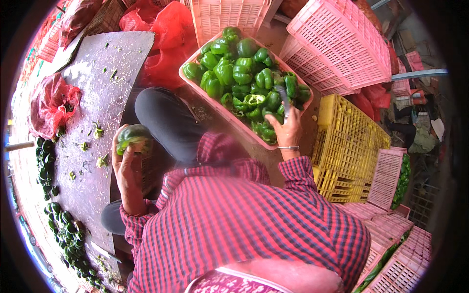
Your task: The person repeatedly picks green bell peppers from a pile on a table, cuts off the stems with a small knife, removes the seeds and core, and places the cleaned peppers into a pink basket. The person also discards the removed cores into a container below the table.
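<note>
My left hand (128, 172) holds a green bell pepper (135, 137), fingers around its sides, beside the edge of the speckled work board (91, 95). Over the right part of a pink plastic crate (223, 111) heaped with green bell peppers (224, 71), my right hand (289, 128) grips a knife (284, 99) with a curved-looking blade. The thumb of that hand lies against a green pepper at the crate's near side; whether it also holds that pepper I cannot tell. One pepper in the heap has its pale inside showing.
Cut stem pieces (98, 132), a red mesh bag (55, 104) and piles of dark green pieces (67, 234) lie on the board at left. Pink crates (340, 44) and yellow crates (348, 146) stand at right. Another knife (104, 252) rests near the board's lower edge. A person (421, 135) is at far right.
</note>
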`<state>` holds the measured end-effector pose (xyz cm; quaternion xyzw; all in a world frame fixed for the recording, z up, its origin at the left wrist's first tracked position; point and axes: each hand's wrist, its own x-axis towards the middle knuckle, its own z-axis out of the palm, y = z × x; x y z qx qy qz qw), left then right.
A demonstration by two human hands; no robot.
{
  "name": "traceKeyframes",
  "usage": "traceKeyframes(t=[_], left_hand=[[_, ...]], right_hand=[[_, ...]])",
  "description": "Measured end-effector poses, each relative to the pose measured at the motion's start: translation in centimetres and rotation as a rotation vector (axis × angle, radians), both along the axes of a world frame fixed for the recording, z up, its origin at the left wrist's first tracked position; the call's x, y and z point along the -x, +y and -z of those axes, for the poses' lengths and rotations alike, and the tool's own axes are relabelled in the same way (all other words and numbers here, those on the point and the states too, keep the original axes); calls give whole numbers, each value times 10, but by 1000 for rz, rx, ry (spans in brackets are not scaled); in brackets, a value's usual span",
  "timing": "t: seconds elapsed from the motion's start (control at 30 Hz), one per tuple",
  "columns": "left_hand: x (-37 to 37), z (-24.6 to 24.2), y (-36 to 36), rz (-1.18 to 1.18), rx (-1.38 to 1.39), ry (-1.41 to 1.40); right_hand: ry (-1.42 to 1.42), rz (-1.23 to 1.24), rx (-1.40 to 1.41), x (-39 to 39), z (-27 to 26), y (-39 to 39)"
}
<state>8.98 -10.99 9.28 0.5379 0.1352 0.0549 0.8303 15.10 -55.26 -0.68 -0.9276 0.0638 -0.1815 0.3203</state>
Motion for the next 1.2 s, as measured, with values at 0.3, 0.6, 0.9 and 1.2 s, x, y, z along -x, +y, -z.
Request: traceKeyframes(t=[0.3,0.6,0.9,1.2], left_hand=[[-10,-17,-81,414,-282,-42],[41,-9,-69,286,281,226],[23,20,-66,293,66,138],[17,30,-60,276,-152,60]], right_hand=[[442,-734,-1349,31,-74,176],[61,-967,-663,31,-72,199],[132,-847,-736,31,-64,202],[838,-370,-1683,18,-78,209]])
